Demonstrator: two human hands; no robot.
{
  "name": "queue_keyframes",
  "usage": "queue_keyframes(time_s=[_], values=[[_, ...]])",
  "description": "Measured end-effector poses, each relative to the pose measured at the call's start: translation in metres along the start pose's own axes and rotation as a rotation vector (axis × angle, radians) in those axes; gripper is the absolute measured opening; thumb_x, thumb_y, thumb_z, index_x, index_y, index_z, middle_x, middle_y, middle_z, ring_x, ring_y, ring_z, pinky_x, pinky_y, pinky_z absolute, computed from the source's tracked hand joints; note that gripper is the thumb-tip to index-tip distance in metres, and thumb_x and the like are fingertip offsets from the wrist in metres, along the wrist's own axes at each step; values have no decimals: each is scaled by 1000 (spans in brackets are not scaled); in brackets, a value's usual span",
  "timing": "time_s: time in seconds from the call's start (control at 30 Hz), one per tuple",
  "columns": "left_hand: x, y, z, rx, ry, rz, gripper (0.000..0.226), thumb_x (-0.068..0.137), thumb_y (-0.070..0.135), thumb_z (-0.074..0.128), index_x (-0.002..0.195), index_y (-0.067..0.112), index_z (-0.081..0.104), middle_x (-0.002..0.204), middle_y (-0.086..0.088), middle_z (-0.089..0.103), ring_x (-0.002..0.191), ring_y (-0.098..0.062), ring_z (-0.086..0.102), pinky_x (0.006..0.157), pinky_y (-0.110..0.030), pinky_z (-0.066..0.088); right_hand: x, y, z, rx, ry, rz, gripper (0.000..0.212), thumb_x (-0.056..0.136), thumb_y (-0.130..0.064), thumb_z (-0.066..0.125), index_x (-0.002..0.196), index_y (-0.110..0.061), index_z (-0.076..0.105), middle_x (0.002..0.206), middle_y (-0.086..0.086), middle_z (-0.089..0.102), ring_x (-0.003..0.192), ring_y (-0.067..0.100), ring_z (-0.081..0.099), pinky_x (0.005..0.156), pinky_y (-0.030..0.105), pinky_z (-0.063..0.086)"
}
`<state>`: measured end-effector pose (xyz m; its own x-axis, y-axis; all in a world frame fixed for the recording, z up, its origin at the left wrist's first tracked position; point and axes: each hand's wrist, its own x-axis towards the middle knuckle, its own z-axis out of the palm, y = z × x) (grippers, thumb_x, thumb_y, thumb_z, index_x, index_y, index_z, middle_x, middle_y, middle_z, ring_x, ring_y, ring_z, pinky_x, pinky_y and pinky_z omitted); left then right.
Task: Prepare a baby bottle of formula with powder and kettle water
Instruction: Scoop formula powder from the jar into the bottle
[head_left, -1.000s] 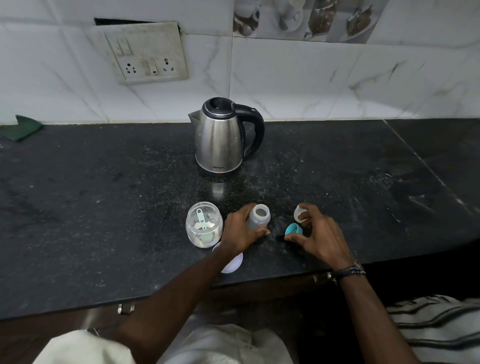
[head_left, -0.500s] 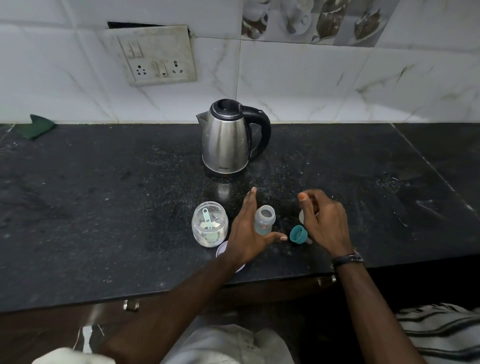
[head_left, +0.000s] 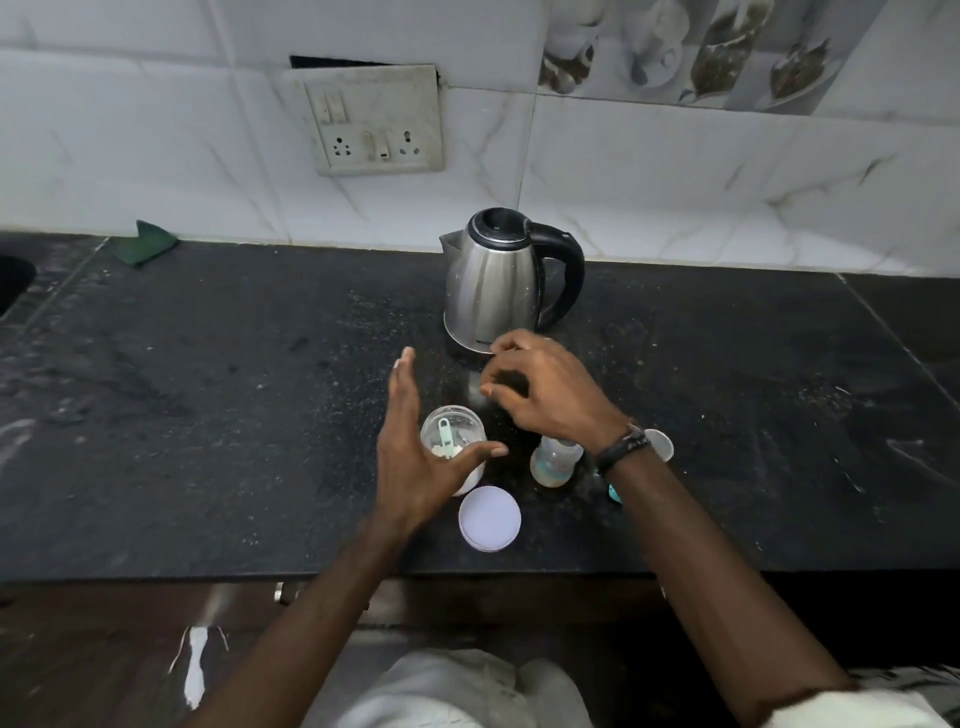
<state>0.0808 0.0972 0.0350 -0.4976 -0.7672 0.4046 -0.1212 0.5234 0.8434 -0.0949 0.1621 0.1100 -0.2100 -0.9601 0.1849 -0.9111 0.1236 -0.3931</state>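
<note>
An open clear jar of powder (head_left: 454, 434) with a pale green scoop (head_left: 444, 436) inside stands on the black counter (head_left: 208, 415). My left hand (head_left: 415, 457) is spread beside and over its left rim, fingers straight, thumb across the front. My right hand (head_left: 540, 389) hovers just beyond the jar, in front of the steel kettle (head_left: 493, 280), its fingers loosely curled and holding nothing. The open baby bottle (head_left: 555, 460) stands to the jar's right, below my right wrist. A clear cap (head_left: 661, 444) and a teal nipple ring (head_left: 615, 493) peek out behind my right forearm.
The jar's white lid (head_left: 489, 518) lies flat near the counter's front edge. A socket plate (head_left: 376, 122) sits on the tiled wall, a green cloth (head_left: 148, 241) lies at the back left, and a sink edge (head_left: 13, 280) shows at far left.
My left hand let go of the bottle and moved left to the powder jar. My right hand left the cap and teal ring and moved up and left toward the kettle.
</note>
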Motion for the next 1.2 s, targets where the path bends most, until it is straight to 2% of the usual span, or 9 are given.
queue_keyframes(time_s=[0.13,0.23,0.37,0.47,0.57,0.67,0.77,1.0,1.2], values=[[-12,-29,-14,27,-22,-116,143,53,68,85,162,16,9,169,3,17,154,-9,19,121,-17,20,21,-21,16,-99,-288,-111,18,89,-35,66,104,-28,75,124,1,59,113,21,57,92,38,47],[-20,-46,-13,23,-116,-251,158,40,76,85,162,23,0,170,8,10,154,-3,14,121,-20,19,34,-30,34,-276,-470,-165,24,88,-30,65,110,-31,74,119,5,59,109,28,57,83,41,49],[-23,-60,-5,-16,-235,-389,170,27,75,90,162,27,-3,169,7,16,151,-5,20,121,-30,27,43,-35,53,-450,-547,-247,36,88,-18,62,119,-36,70,115,3,58,105,29,59,71,34,37],[-24,-64,0,-18,-296,-428,161,32,64,95,162,24,8,161,5,37,143,-10,41,116,-33,39,44,-39,58,-514,-560,-284,34,93,-19,59,121,-35,68,117,2,57,105,28,60,73,36,41],[-26,-67,4,-29,-296,-439,130,43,57,95,154,26,34,145,3,57,130,-12,56,110,-38,48,44,-45,57,-579,-565,-280,27,98,-18,50,117,-20,69,123,6,57,108,30,61,76,39,45],[-27,-67,6,-22,-270,-428,117,47,56,94,147,19,46,139,-1,62,126,-17,60,106,-47,50,41,-47,57,-644,-538,-277,28,100,-17,44,114,-13,69,122,9,61,108,32,63,72,38,47],[-27,-64,8,-5,-258,-385,97,54,34,98,138,17,53,122,4,67,111,-12,64,99,-48,53,37,-46,56,-682,-490,-282,26,99,-12,44,110,-10,68,117,11,64,104,33,65,74,40,51],[-27,-63,4,-8,-166,-351,96,52,44,100,135,31,53,124,13,67,112,-4,65,94,-41,56,28,-40,35,-529,-381,-190,14,85,-9,63,99,-8,63,112,10,61,98,32,61,73,40,45],[-31,-68,4,27,-111,-333,102,53,50,98,140,26,50,132,8,63,120,-10,62,100,-44,53,19,-39,26,-363,-244,-38,27,82,-34,73,84,-9,62,104,9,63,94,30,60,71,39,48]])
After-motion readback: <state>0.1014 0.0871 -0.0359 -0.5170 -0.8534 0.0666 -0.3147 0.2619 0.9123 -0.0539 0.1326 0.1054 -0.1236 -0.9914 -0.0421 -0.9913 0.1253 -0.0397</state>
